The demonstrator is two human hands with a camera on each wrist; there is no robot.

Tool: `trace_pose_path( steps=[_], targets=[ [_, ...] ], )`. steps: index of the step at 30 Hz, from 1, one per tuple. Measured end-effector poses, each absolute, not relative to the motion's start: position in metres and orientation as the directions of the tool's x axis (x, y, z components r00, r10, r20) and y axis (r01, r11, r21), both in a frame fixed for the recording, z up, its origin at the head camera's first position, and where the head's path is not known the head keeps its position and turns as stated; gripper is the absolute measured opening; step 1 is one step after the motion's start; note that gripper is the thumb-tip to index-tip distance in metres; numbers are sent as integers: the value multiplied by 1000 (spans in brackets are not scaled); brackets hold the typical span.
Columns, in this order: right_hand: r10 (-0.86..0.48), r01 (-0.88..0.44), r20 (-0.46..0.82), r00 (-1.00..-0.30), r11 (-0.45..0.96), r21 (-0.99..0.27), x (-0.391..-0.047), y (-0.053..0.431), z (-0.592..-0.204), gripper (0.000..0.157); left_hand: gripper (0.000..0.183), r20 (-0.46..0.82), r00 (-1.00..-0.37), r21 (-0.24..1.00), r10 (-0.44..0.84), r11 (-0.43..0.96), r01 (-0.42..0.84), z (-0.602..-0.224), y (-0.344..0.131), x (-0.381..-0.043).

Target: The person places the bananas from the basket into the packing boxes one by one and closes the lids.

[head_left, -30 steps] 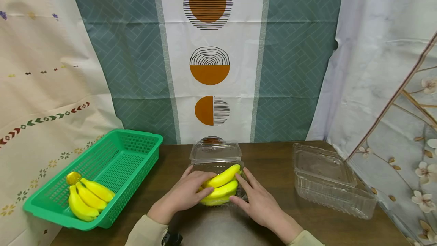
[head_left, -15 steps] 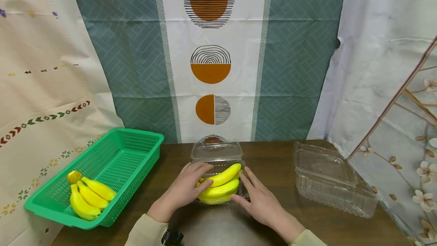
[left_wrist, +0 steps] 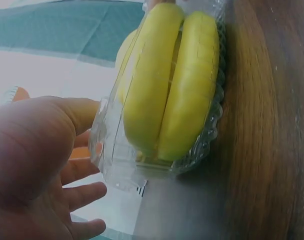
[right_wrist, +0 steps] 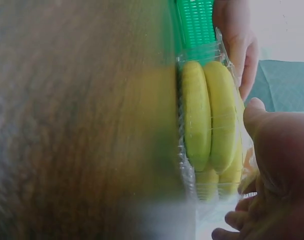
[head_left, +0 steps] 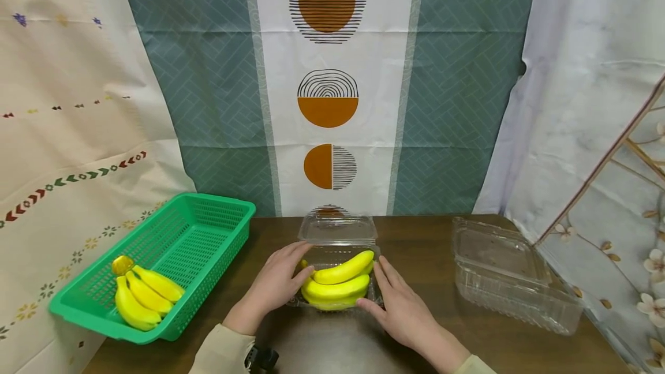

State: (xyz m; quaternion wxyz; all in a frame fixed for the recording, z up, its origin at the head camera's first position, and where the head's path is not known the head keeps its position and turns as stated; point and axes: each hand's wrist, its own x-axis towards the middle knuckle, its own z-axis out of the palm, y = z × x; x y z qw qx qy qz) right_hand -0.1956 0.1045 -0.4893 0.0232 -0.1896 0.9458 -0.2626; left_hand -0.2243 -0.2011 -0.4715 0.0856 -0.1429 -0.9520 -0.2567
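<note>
A bunch of yellow bananas [head_left: 337,288] lies inside a clear plastic clamshell box [left_wrist: 112,165], whose lid [head_left: 337,228] is tipped back behind it. My left hand [head_left: 275,279] is at the box's left end. In the left wrist view its thumb meets the box's rim, and its other fingers are spread and loose. At the right end, my right hand [head_left: 407,307] has its fingers extended alongside the box, the thumb toward the front. The right wrist view shows that hand [right_wrist: 287,160] beside the rim; whether it touches cannot be told.
At the left, a green plastic basket [head_left: 208,241] holds another bunch of bananas [head_left: 148,293]. On the right of the brown table [head_left: 426,247] stands a second clear plastic box [head_left: 514,287] with its lid raised. Patterned cloths [head_left: 208,85] hang behind and at the sides.
My left hand has drawn off the bananas toward the box's left end. The right hand has shifted slightly outward, off the banana tips. The head view has turned a little left.
</note>
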Motion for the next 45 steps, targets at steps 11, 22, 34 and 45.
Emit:
trace_pose_path(
  steps=[11, 22, 34, 45],
  targets=[
    [-381, -387, 117, -917, 785, -483, -204, 112, -487, 92, 60, 233, -965, 521, 122, 822, 230, -473, -208, -225],
    [-374, -401, 156, -914, 782, -477, -229, 115, -477, 92, 63, 196, -980, 598, 33, 788, 146, -474, -211, -237],
    [-367, -406, 182, -912, 752, -520, -251, 111, -477, 89, 63, 169, -986, 629, 3, 770, 110, -475, -209, -246],
    [-351, -352, 115, -929, 747, -564, -264, 110, -478, 90, 62, 168, -986, 637, 18, 761, 123, -483, -205, -253]
  ],
)
